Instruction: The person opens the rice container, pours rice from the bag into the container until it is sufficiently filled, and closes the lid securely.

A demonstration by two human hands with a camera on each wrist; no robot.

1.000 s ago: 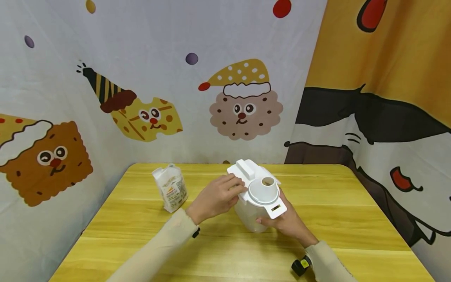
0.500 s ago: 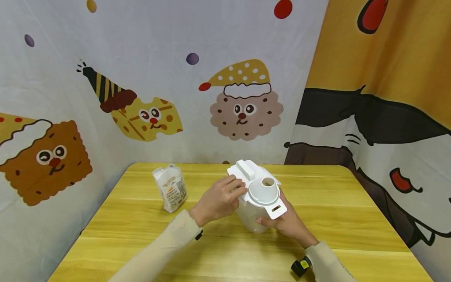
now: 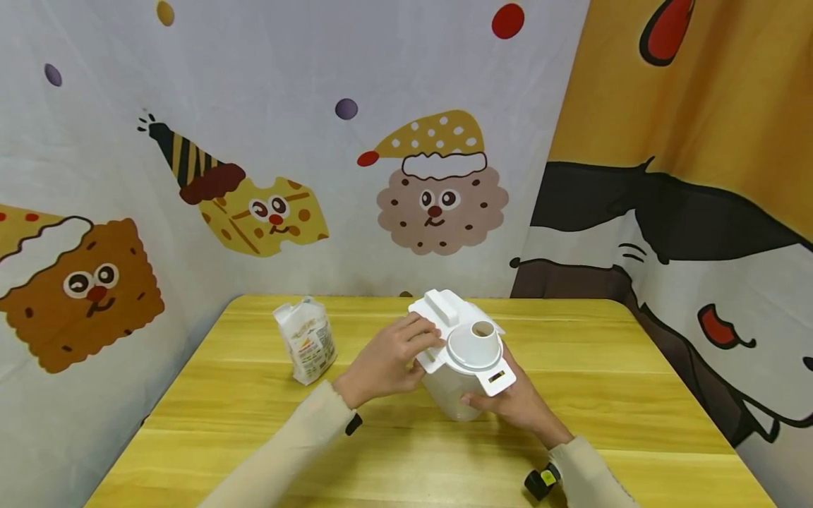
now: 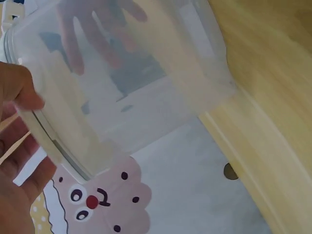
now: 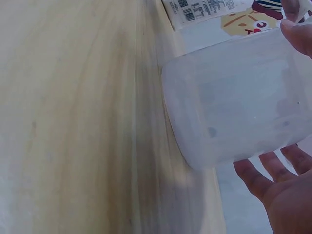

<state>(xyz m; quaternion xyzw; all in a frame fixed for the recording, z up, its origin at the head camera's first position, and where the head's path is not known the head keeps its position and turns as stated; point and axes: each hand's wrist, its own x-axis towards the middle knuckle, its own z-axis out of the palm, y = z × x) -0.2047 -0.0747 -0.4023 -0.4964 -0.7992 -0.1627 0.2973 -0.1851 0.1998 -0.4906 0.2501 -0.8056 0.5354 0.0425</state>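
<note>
A translucent plastic storage container [image 3: 452, 401] stands on the table with a white lid [image 3: 442, 307] on it. The lid carries a raised bar handle, a round cap [image 3: 475, 347] with a hole, and side flaps. My left hand [image 3: 385, 358] pinches the lid's left edge at the flap [image 3: 430, 361], thumb below and fingers above. In the left wrist view, the thumb lies against the container near the lid rim [image 4: 51, 141]. My right hand [image 3: 524, 401] grips the container's right side, its thumb at the near wall. Right fingers show blurred through the wall in the left wrist view.
A white printed paper bag [image 3: 308, 341] stands on the wooden table [image 3: 603, 367] to the left of the container. Behind the table hangs a cartoon-printed curtain [image 3: 356, 233]. Small black devices [image 3: 541, 482] sit at both wrists.
The lid's left flap, which hung down along the side, now stands outward under my left fingers. The right hand, container and bag stay in place.
</note>
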